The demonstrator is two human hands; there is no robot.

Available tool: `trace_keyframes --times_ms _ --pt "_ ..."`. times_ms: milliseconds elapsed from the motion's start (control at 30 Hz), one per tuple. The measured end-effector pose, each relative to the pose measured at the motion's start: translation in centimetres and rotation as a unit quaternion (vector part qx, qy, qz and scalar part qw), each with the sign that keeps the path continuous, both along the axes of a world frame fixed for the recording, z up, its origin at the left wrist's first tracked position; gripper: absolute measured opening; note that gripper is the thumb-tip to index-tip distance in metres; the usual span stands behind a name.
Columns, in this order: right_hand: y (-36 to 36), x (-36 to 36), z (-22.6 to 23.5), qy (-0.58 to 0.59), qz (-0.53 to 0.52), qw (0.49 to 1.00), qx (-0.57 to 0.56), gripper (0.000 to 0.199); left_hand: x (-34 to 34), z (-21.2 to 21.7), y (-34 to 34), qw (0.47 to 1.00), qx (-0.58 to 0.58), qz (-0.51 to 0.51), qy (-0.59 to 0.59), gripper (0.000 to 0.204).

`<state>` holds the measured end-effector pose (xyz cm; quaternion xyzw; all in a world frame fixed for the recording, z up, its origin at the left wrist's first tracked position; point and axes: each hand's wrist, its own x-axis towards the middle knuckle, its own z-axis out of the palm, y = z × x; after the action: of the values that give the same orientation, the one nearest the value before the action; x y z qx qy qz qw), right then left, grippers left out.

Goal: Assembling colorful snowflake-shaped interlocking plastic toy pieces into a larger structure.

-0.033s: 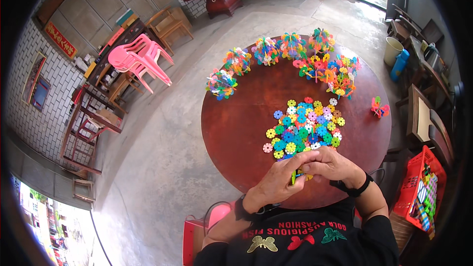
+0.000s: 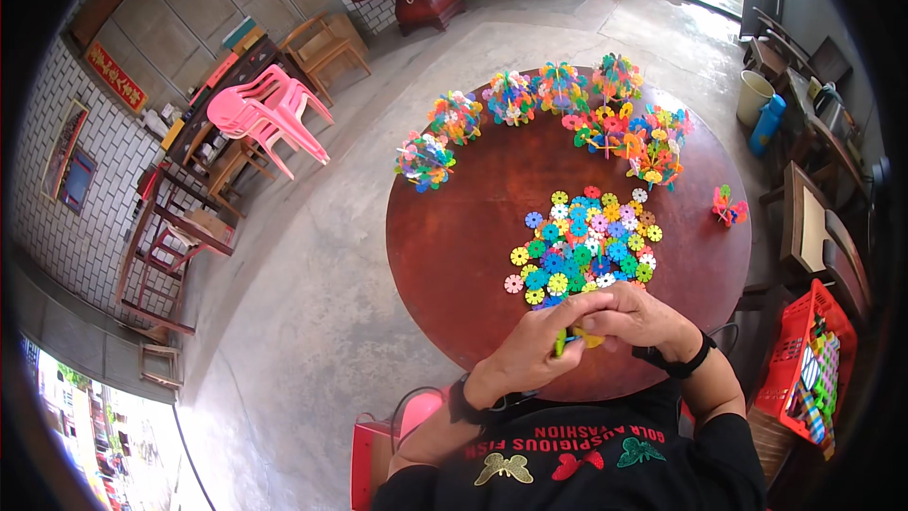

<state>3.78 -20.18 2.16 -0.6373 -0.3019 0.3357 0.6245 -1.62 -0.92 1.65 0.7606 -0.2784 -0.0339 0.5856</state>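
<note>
The left hand (image 2: 530,345) and right hand (image 2: 648,324) hide most of the pieces (image 2: 565,342) between them; how these join cannot be told. They also cover the pile's (image 2: 558,281) near edge. The shirt (image 2: 586,445) hides the table's (image 2: 463,246) near rim and is cut off below. A forearm partly covers the pink seat (image 2: 423,408).

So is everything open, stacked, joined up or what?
Left hand: curled, holding green and yellow pieces
Right hand: curled, touching the left hand
Flower discs: loose, heaped on the table
Colourful balls: joined up
Small cluster: joined up, standing apart
Red basket: open, filled
Pink chairs: stacked, upright
Blue bottle: upright
</note>
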Motion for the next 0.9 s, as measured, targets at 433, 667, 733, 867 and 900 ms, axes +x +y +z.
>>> trace_keyframes --times_ms 433,667,733,867,900 --pt "-2.1 6.4 -8.1 -0.426 -0.207 0.86 -0.189 0.013 0.4 -2.8 0.3 0.99 -0.079 0.061 0.1 0.072" --pt "-2.5 7.1 -8.9 -0.439 -0.234 0.837 -0.228 0.024 0.6 -3.8 -0.1 0.979 -0.052 0.082 0.177 0.073" --pt "-2.6 6.8 -8.0 -0.455 -0.241 0.828 -0.22 0.022 0.7 -4.0 -0.4 0.985 -0.002 0.094 0.142 0.073" --pt "-1.8 4.7 -3.6 -0.411 -0.129 0.893 -0.133 0.014 0.7 -4.1 -0.9 0.984 0.094 0.133 0.075 0.074" --pt "-1.1 3.7 -2.9 -0.43 -0.125 0.889 -0.093 0.016 0.8 -4.2 -1.1 0.984 0.093 0.132 0.077 0.074"
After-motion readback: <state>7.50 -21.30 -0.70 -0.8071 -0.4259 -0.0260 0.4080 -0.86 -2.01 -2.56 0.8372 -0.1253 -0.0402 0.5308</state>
